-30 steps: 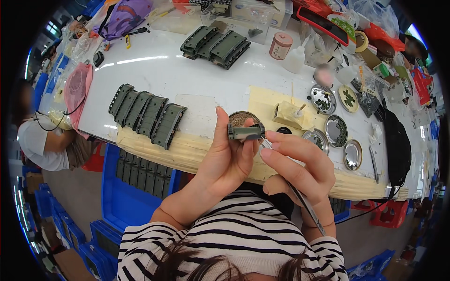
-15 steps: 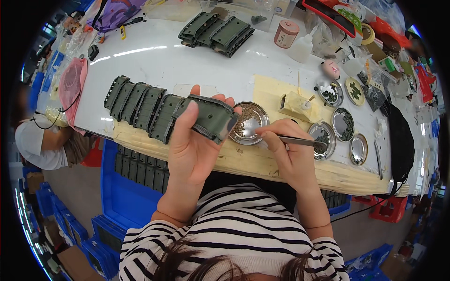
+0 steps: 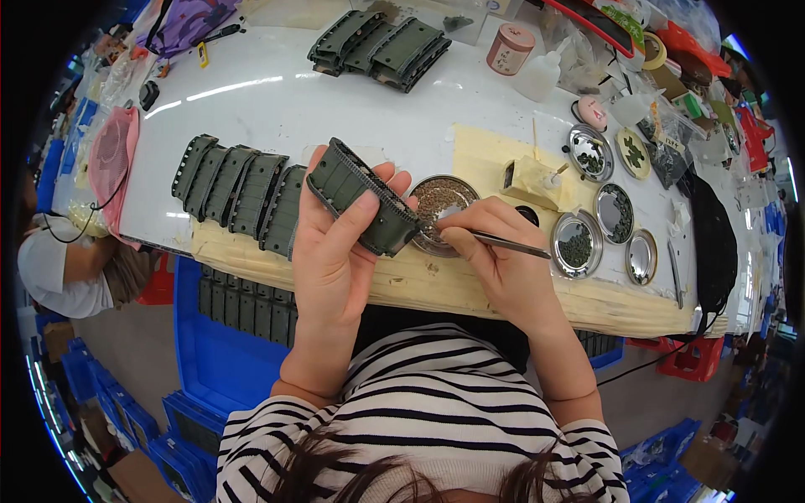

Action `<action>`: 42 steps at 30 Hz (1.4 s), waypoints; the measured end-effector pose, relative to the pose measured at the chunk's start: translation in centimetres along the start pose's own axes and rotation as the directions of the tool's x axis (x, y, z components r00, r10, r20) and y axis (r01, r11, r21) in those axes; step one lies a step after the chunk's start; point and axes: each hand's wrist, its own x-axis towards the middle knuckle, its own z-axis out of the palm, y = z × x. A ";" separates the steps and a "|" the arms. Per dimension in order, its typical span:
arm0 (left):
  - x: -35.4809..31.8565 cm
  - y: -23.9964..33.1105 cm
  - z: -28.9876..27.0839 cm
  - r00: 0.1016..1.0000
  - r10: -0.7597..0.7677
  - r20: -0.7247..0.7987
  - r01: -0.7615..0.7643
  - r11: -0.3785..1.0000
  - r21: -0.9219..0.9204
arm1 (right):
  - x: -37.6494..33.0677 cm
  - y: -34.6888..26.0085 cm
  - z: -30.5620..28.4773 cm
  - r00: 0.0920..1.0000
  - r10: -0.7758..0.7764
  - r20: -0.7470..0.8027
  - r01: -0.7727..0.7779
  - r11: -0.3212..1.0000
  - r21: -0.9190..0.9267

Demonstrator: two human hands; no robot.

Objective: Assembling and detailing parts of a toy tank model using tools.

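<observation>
Head view: left hand (image 3: 331, 264) grips a dark-green, black-edged curved part (image 3: 362, 199).
Just right, right hand (image 3: 518, 275) pinches slim metal tweezers (image 3: 513, 245) over a round silver dish (image 3: 432, 245).

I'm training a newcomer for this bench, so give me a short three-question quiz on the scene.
1. True or false: the left hand is empty.
2. What tool does the right hand hold?
3. The grains near the right hand's fingertips are: A) white, B) brown, C) blue.

Key: 1. False, it holds a green part. 2. Tweezers. 3. B.
</observation>
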 end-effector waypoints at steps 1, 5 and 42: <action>0.0 0.0 0.0 1.000 0.020 0.017 -0.020 1.000 0.013 | 0.0 0.0 0.1 1.000 -0.004 -0.003 0.004 1.000 0.001; 0.0 0.0 0.5 0.993 0.107 0.045 -0.111 0.989 0.093 | 0.0 0.2 -0.1 1.000 -0.022 -0.010 0.023 1.000 0.007; -1.4 -5.2 2.5 0.921 0.051 0.386 -0.150 0.961 0.232 | -1.5 -2.3 -4.3 0.978 -0.142 -0.151 0.167 0.972 0.164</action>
